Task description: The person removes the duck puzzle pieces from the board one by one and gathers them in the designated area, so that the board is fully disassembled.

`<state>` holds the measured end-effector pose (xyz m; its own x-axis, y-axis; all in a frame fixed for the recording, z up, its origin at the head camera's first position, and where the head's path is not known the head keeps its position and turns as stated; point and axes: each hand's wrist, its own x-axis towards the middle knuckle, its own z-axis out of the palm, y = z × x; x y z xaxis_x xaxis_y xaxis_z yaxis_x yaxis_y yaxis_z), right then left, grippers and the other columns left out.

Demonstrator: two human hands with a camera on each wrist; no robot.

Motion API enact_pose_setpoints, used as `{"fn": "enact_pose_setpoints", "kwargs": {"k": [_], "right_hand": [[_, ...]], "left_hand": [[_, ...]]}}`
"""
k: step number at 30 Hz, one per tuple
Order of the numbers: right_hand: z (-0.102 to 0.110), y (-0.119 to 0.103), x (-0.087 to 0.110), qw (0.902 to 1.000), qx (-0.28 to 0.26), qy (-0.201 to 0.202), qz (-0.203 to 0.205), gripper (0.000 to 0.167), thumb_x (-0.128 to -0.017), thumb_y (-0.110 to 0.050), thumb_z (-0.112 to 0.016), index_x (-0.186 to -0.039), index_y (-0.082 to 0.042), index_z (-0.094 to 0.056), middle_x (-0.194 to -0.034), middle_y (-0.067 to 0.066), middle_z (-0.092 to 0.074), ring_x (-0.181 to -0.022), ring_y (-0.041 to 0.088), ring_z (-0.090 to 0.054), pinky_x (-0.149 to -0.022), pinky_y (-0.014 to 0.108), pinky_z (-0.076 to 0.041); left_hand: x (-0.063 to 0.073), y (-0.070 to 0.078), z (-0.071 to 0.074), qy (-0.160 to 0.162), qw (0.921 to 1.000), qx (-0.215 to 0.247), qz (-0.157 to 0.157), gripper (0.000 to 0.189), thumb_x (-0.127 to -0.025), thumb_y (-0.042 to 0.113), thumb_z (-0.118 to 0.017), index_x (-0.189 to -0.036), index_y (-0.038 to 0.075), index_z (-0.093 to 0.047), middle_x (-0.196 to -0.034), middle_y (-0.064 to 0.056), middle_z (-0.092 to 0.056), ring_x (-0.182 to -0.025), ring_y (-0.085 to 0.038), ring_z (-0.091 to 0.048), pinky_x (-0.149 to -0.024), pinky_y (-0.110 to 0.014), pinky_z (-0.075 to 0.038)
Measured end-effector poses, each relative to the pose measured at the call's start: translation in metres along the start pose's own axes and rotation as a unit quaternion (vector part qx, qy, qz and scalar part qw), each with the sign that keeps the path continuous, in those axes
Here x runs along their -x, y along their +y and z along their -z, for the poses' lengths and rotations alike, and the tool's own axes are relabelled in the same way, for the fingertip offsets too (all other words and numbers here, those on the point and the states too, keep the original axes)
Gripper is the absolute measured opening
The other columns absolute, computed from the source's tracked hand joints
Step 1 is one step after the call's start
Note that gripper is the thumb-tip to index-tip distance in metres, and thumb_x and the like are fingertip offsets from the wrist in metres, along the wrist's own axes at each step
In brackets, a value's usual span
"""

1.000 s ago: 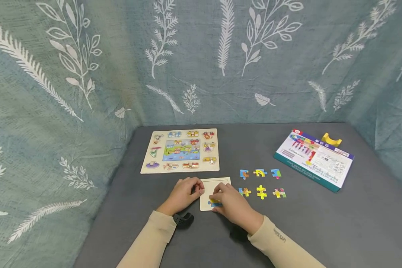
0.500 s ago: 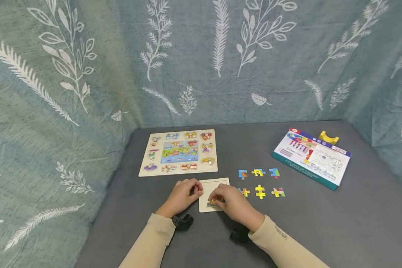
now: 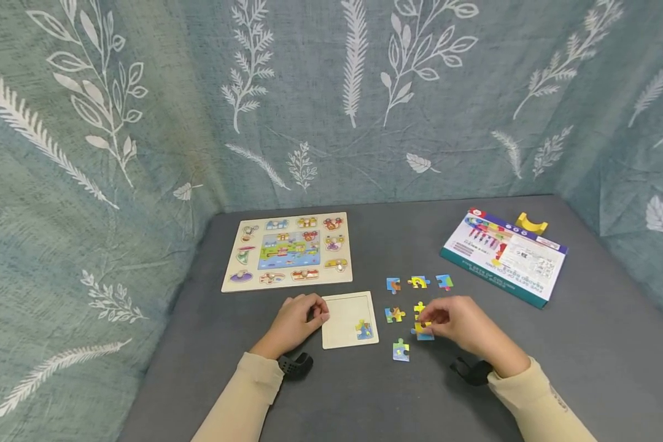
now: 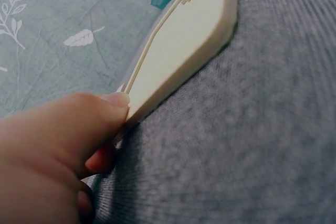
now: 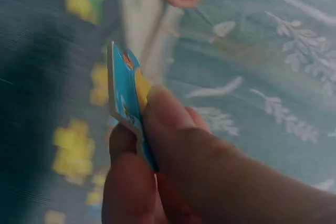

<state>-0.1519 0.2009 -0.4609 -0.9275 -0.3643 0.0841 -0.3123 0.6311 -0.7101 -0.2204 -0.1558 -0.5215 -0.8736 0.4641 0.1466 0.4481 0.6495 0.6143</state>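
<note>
My left hand (image 3: pixel 299 319) holds the left edge of a small square wooden puzzle tray (image 3: pixel 339 314); in the left wrist view the thumb (image 4: pixel 102 111) presses on the tray's corner (image 4: pixel 184 43). One yellow and blue jigsaw piece (image 3: pixel 364 331) lies in the tray's lower right corner. To the right of the tray, my right hand (image 3: pixel 464 322) pinches a blue and yellow jigsaw piece (image 5: pixel 124 85) between thumb and fingers. It is tilted on edge in the right wrist view. A green and yellow piece (image 3: pixel 400 351) lies just right of the tray.
Several loose jigsaw pieces (image 3: pixel 418 282) lie in rows beyond the right hand, which hides part of them. A larger peg puzzle board (image 3: pixel 342 252) lies at the back left. At the right are a flat box (image 3: pixel 492 279) and a yellow curved block (image 3: pixel 531 224).
My right hand has moved right from over the tray to beside the loose pieces, holding a blue and yellow jigsaw piece. My left hand stays at the tray's edge.
</note>
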Motion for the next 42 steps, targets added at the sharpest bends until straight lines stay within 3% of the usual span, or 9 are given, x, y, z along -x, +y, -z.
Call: {"fn": "enact_pose_setpoints", "kwargs": {"k": [4, 9, 17, 20, 23, 28, 33, 37, 42], "right_hand": [[-0.011, 0.015, 0.011, 0.9999, 0.012, -0.008, 0.009, 0.016, -0.087, 0.005, -0.082, -0.090, -0.011, -0.077, -0.085, -0.006, -0.073, -0.072, 0.003, -0.063, -0.065, 0.025, -0.055], [-0.026, 0.021, 0.016, 0.9958, 0.078, 0.039, 0.026, 0.020, -0.080, -0.002, -0.090, -0.084, -0.015, -0.075, -0.081, -0.013, -0.065, -0.071, 0.001, -0.059, -0.070, 0.030, -0.055], [-0.040, -0.011, -0.004, 0.9812, 0.167, 0.086, 0.044, 0.024, -0.074, -0.006, -0.095, -0.085, -0.016, -0.077, -0.084, -0.009, -0.059, -0.076, 0.011, -0.059, -0.069, 0.032, -0.052], [-0.054, -0.030, -0.026, 0.9799, 0.173, 0.066, 0.075, 0.020, -0.082, -0.012, -0.091, -0.099, -0.010, -0.080, -0.096, -0.001, -0.070, -0.091, 0.019, -0.067, -0.085, 0.038, -0.056], [-0.070, -0.044, -0.043, 0.9710, 0.218, 0.013, 0.098, 0.034, -0.089, -0.022, -0.087, -0.117, -0.006, -0.076, -0.118, 0.007, -0.072, -0.110, 0.028, -0.065, -0.098, 0.046, -0.052], [-0.088, -0.050, -0.048, 0.9525, 0.290, -0.021, 0.089, 0.037, -0.082, -0.029, -0.092, -0.111, -0.011, -0.079, -0.115, 0.004, -0.070, -0.104, 0.026, -0.062, -0.087, 0.043, -0.053], [-0.090, -0.051, -0.048, 0.9676, 0.244, 0.002, 0.065, 0.027, -0.074, -0.018, -0.098, -0.095, -0.014, -0.082, -0.092, 0.001, -0.064, -0.086, 0.020, -0.058, -0.075, 0.038, -0.050], [-0.090, -0.050, -0.052, 0.9807, 0.189, -0.015, 0.046, 0.033, -0.074, -0.012, -0.097, -0.100, -0.011, -0.078, -0.086, -0.001, -0.062, -0.080, 0.019, -0.056, -0.074, 0.037, -0.050], [-0.091, -0.049, -0.058, 0.9826, 0.181, -0.030, 0.032, 0.039, -0.072, -0.012, -0.098, -0.106, -0.007, -0.079, -0.083, 0.000, -0.060, -0.076, 0.018, -0.053, -0.069, 0.035, -0.047]], "left_hand": [[0.002, -0.001, 0.001, 0.006, 1.0000, 0.003, 0.003, 0.014, -0.098, 0.017, -0.077, -0.093, 0.021, -0.064, -0.077, 0.013, -0.050, -0.069, -0.007, -0.042, -0.081, -0.038, -0.031], [0.006, -0.002, 0.001, 0.012, 0.9999, 0.002, 0.001, 0.014, -0.098, 0.016, -0.077, -0.093, 0.020, -0.064, -0.077, 0.013, -0.050, -0.069, -0.008, -0.043, -0.080, -0.038, -0.031], [0.006, -0.002, 0.003, 0.008, 0.9999, 0.007, -0.001, 0.014, -0.099, 0.016, -0.076, -0.092, 0.020, -0.065, -0.076, 0.014, -0.050, -0.069, -0.006, -0.042, -0.081, -0.039, -0.031], [0.006, -0.003, 0.004, 0.011, 0.9999, 0.002, 0.000, 0.015, -0.098, 0.014, -0.077, -0.092, 0.021, -0.065, -0.076, 0.015, -0.049, -0.069, -0.006, -0.042, -0.080, -0.039, -0.031], [0.005, -0.002, 0.003, 0.009, 0.9999, -0.004, -0.002, 0.015, -0.097, 0.014, -0.078, -0.091, 0.021, -0.065, -0.075, 0.015, -0.049, -0.069, -0.005, -0.042, -0.081, -0.038, -0.031], [0.001, 0.003, 0.000, -0.004, 0.9997, -0.007, -0.023, 0.013, -0.099, 0.018, -0.076, -0.093, 0.021, -0.065, -0.076, 0.014, -0.049, -0.069, -0.005, -0.042, -0.081, -0.038, -0.032], [-0.004, 0.004, -0.001, 0.003, 0.9995, -0.010, -0.029, 0.014, -0.098, 0.017, -0.077, -0.092, 0.020, -0.065, -0.076, 0.013, -0.049, -0.069, -0.005, -0.042, -0.080, -0.038, -0.032], [-0.003, 0.003, 0.000, 0.000, 0.9999, -0.014, -0.010, 0.014, -0.098, 0.018, -0.077, -0.092, 0.021, -0.065, -0.076, 0.013, -0.049, -0.069, -0.005, -0.042, -0.080, -0.038, -0.032], [0.000, 0.001, 0.001, -0.002, 1.0000, -0.008, -0.004, 0.013, -0.098, 0.018, -0.077, -0.093, 0.021, -0.065, -0.076, 0.013, -0.050, -0.070, -0.006, -0.043, -0.081, -0.038, -0.032]]}}
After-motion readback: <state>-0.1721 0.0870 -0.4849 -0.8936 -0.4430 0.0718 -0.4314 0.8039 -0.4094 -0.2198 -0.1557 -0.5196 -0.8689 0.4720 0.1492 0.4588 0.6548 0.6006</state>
